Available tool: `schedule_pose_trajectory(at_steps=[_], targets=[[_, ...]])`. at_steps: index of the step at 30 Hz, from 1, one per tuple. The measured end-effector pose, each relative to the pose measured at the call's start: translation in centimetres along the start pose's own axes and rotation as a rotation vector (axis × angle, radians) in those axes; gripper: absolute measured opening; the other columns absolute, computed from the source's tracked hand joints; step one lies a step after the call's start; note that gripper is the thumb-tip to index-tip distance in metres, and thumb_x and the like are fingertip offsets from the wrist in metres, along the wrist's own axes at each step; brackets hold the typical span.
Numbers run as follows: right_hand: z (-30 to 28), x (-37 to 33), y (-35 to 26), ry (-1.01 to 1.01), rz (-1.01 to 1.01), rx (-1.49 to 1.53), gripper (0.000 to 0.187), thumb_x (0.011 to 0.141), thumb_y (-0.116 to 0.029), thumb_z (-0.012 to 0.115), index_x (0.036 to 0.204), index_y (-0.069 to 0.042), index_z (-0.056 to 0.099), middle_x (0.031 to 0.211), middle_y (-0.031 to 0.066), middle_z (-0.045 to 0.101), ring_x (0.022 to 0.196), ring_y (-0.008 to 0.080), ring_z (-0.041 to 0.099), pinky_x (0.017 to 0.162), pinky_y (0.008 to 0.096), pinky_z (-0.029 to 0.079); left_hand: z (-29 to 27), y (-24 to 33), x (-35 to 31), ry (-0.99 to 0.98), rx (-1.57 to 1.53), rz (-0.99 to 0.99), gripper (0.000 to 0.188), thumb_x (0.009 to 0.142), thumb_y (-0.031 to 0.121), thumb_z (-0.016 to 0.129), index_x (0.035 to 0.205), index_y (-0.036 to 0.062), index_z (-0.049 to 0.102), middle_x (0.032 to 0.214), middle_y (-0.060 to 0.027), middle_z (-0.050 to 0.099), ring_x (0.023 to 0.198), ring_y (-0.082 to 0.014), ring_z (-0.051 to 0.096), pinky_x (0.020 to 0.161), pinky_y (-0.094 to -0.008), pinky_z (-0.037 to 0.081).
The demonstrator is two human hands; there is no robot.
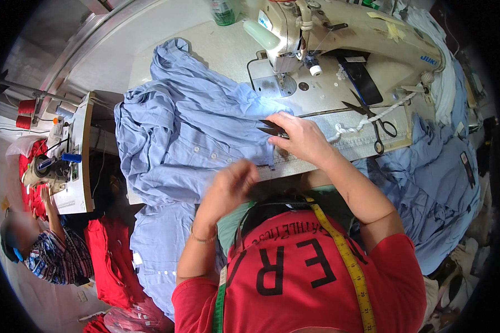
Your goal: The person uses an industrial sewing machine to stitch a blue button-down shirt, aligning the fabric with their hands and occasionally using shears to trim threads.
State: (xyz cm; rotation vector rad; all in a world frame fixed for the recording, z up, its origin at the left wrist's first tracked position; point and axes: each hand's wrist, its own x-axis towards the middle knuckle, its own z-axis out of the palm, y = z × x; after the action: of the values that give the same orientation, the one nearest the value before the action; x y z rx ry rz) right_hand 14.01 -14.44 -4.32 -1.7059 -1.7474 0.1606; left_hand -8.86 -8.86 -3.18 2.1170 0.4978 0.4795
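Observation:
A light blue buttoned shirt (189,119) lies bunched on the sewing table, its far right part lit beside the needle of the sewing machine (286,41). My right hand (305,141) is closed round small black thread snips (273,129), whose blades point left over the shirt's edge. My left hand (233,184) is raised over the near edge of the shirt, fingers curled and smeared by motion; whether anything is in it cannot be made out. Black scissors (374,123) lie apart on the table, right of my right hand, next to a twisted white cord (366,122).
More blue garments (422,183) are heaped at the right, and another (161,250) hangs below the table's left side. A dark flat case (364,80) rests by the machine. At far left, a person (55,250) works with red cloth (33,183) at another machine.

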Motion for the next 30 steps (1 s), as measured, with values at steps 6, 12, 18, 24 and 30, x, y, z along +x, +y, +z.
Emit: schedule_pose_trajectory(at_steps=[6,12,18,24,30], targets=[[0.0,0.3,-0.1,-0.008,0.017,0.003,0.039,0.081,-0.021,0.069,0.115,-0.007,0.057,0.101,0.0124,0.063,0.090,0.0328,0.063,0.077,0.0421,0.051,2.8,1.5,-2.0,-0.310,0.373,0.124,0.012,0.086,0.015,0.064,0.086,0.0042,0.059,0.079,-0.0113,0.060,0.078,-0.0330,0.061,0.066,-0.0405,0.048],[0.1,0.2,0.3,-0.002,0.012,-0.015,0.040,0.081,-0.021,0.070,0.116,-0.007,0.056,0.102,0.0124,0.062,0.091,0.0328,0.063,0.078,0.0420,0.051,3.1,2.7,0.4,0.230,0.644,0.171,0.018,0.083,0.018,0.068,0.087,0.0038,0.058,0.080,-0.0108,0.054,0.072,-0.0311,0.057,0.064,-0.0423,0.046],[0.1,0.4,0.5,0.013,0.018,-0.004,0.041,0.080,-0.021,0.071,0.116,-0.007,0.057,0.103,0.0128,0.063,0.090,0.0329,0.063,0.078,0.0409,0.051,5.3,0.0,0.9,0.228,0.664,0.237,0.018,0.080,0.015,0.069,0.084,0.0037,0.055,0.080,-0.0119,0.053,0.072,-0.0326,0.057,0.064,-0.0420,0.048],[-0.2,0.6,0.7,0.020,0.020,0.023,0.040,0.079,-0.018,0.072,0.115,-0.006,0.058,0.102,0.0130,0.063,0.088,0.0322,0.063,0.077,0.0397,0.051,5.8,1.7,-1.2,-0.201,0.330,0.309,0.009,0.083,0.009,0.064,0.080,0.0041,0.057,0.076,-0.0121,0.055,0.070,-0.0324,0.059,0.063,-0.0425,0.048],[-0.1,0.5,0.7,0.037,0.018,0.025,0.040,0.079,-0.018,0.073,0.115,-0.006,0.059,0.101,0.0125,0.063,0.087,0.0312,0.063,0.077,0.0393,0.051,4.1,2.4,-0.6,-0.042,0.413,0.285,0.009,0.082,0.014,0.064,0.083,0.0058,0.059,0.076,-0.0105,0.056,0.072,-0.0303,0.060,0.065,-0.0412,0.048]])
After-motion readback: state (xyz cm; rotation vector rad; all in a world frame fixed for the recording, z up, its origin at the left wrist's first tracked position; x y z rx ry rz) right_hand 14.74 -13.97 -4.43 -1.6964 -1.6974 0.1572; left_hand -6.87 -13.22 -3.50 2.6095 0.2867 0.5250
